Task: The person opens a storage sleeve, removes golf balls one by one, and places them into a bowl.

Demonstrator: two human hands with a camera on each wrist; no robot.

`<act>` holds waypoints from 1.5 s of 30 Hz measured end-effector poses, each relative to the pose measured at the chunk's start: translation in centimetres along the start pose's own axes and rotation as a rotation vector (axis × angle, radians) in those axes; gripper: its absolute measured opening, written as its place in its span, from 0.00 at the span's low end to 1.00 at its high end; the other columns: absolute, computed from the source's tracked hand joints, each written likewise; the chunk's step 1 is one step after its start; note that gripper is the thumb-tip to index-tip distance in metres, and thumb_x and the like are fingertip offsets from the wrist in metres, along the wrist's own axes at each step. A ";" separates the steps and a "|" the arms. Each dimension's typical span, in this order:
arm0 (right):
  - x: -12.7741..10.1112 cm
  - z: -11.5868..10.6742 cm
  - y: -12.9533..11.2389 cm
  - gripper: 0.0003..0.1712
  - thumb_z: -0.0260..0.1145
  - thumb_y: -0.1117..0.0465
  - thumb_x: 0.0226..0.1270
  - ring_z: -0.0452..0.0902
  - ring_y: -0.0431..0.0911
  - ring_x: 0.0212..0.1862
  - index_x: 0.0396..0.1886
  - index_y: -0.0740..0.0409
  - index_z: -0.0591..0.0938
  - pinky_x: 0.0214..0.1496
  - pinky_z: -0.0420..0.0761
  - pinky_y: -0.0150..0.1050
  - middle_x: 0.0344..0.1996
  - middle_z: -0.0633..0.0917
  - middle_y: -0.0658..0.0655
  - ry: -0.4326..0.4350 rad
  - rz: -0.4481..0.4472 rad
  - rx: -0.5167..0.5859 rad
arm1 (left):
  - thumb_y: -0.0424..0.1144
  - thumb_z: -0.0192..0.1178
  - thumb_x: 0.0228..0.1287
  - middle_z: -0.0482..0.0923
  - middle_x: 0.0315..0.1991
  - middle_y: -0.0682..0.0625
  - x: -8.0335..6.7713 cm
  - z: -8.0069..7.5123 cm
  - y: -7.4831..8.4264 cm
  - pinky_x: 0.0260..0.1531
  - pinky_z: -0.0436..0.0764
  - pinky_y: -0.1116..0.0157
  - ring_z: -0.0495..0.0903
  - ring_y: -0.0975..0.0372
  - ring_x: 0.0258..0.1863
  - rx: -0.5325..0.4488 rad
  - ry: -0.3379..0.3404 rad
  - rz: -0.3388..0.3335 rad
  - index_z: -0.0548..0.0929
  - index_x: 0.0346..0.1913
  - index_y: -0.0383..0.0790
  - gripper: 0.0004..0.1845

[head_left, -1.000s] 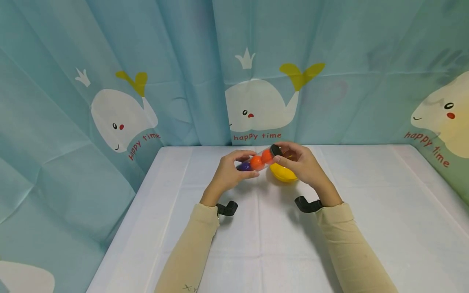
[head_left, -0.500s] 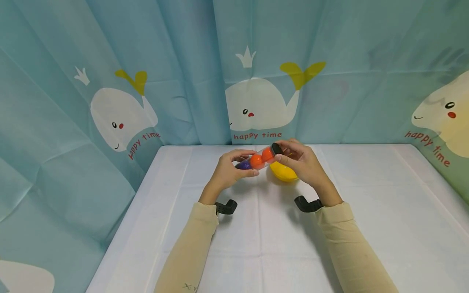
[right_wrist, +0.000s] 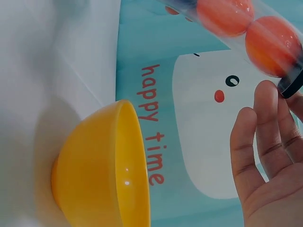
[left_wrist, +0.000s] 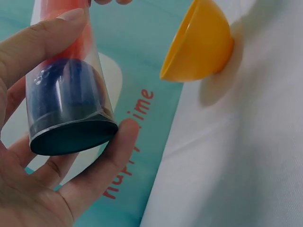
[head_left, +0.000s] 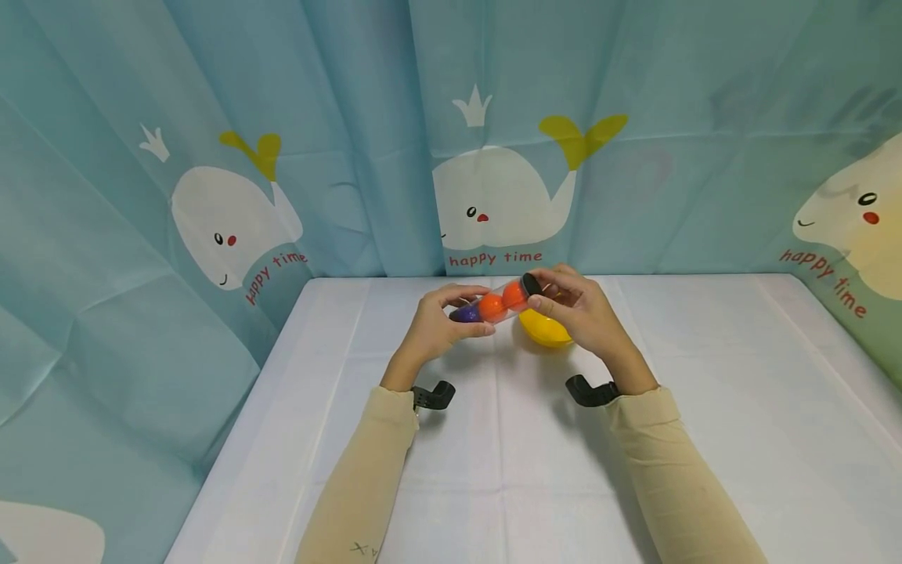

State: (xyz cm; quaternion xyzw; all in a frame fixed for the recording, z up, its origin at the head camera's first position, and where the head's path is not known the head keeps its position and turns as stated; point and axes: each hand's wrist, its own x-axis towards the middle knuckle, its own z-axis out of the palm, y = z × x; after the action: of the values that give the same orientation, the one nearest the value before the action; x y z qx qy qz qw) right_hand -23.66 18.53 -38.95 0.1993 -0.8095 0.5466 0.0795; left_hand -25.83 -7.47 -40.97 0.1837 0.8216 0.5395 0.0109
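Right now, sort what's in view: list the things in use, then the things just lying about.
In use: clear tube holding two orange balls and a purple ball; black cap; left hand; right hand.

Lying about: yellow bowl; white tablecloth; whale curtain.

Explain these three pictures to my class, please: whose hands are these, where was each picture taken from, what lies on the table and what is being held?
There is no machine here: a person works with two bare hands and wears three cameras. The wide picture comes from a camera on the head, looking down at a white table. The other two come from cameras strapped to each wrist, so they look tilted and very close.

The left hand holds a clear tube in its grip, fingers curled round the lower end. Inside the tube are a purple ball and two orange balls. The right hand has its fingertips at the black cap on the tube's upper end.

A yellow bowl sits on the table just beneath the hands; the right wrist picture shows the part of its inside that is in view bare. Behind hangs a blue curtain printed with white whales.
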 end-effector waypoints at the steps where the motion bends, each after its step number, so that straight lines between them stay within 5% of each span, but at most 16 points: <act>1: 0.0 0.0 0.0 0.22 0.69 0.59 0.72 0.77 0.52 0.47 0.64 0.56 0.82 0.51 0.78 0.30 0.49 0.82 0.57 0.000 -0.001 0.001 | 0.43 0.82 0.50 0.84 0.52 0.56 0.0 0.0 0.0 0.59 0.75 0.49 0.76 0.55 0.56 0.003 0.004 0.001 0.87 0.56 0.60 0.27; 17: 0.0 -0.1 0.0 0.21 0.69 0.61 0.72 0.76 0.49 0.46 0.62 0.59 0.83 0.52 0.77 0.32 0.47 0.81 0.55 -0.006 -0.014 0.010 | 0.42 0.82 0.51 0.86 0.51 0.53 0.0 -1.0 -0.2 0.62 0.77 0.47 0.78 0.55 0.55 -0.011 -0.020 0.059 0.88 0.56 0.51 0.26; 45: -0.1 0.0 0.4 0.21 0.70 0.67 0.69 0.75 0.45 0.44 0.60 0.63 0.83 0.51 0.77 0.29 0.44 0.80 0.54 -0.021 -0.125 -0.004 | 0.44 0.83 0.48 0.87 0.50 0.57 -0.2 -1.5 -0.4 0.55 0.80 0.50 0.79 0.56 0.51 -0.020 -0.075 0.059 0.89 0.54 0.55 0.26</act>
State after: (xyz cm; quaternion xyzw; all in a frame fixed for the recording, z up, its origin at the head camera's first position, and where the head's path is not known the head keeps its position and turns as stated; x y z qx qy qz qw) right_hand -23.76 18.67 -39.36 0.2550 -0.7974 0.5367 0.1054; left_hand -26.09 -8.99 -40.75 0.2278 0.8095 0.5404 0.0275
